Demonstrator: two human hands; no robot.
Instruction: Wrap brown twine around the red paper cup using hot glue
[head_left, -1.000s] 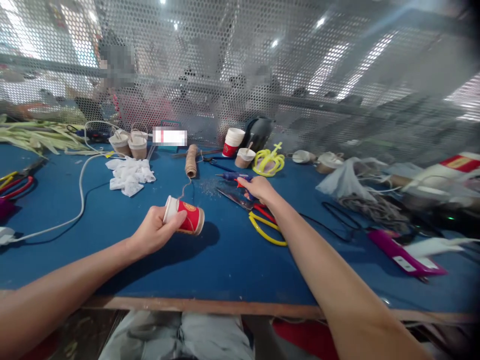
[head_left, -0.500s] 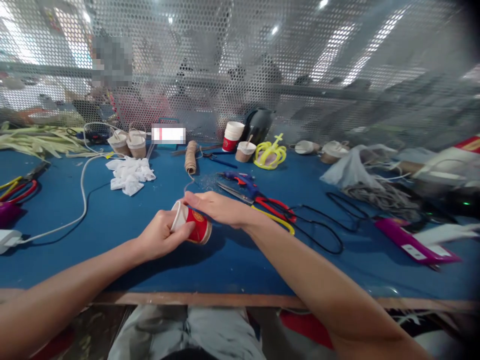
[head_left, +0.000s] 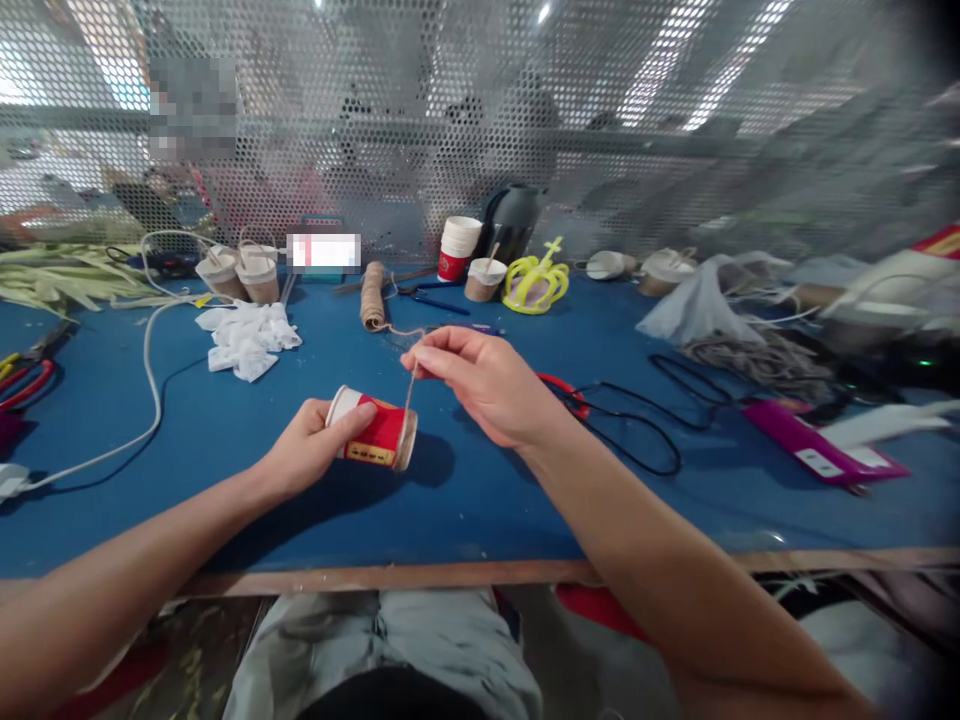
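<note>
A red and white paper cup lies tilted on its side in my left hand, its white mouth to the left. Brown twine is wound around its base end at the right. My right hand pinches the twine a little above that end, and the strand between cup and fingers looks taut. From my fingertips the twine runs back to a twine roll on the table. Behind my right hand a glue gun and scissors are mostly hidden.
On the blue table are white crumpled cloths, stacked cups, a yellow crown-like frame and twine-wrapped cups. Black cable loops at the right, near a purple packet. Pliers lie far left. A perforated screen stands behind.
My right hand has left the cup's side and moved up and right, drawing the twine. The cup has turned more level, showing yellow lettering. The view has shifted slightly.
</note>
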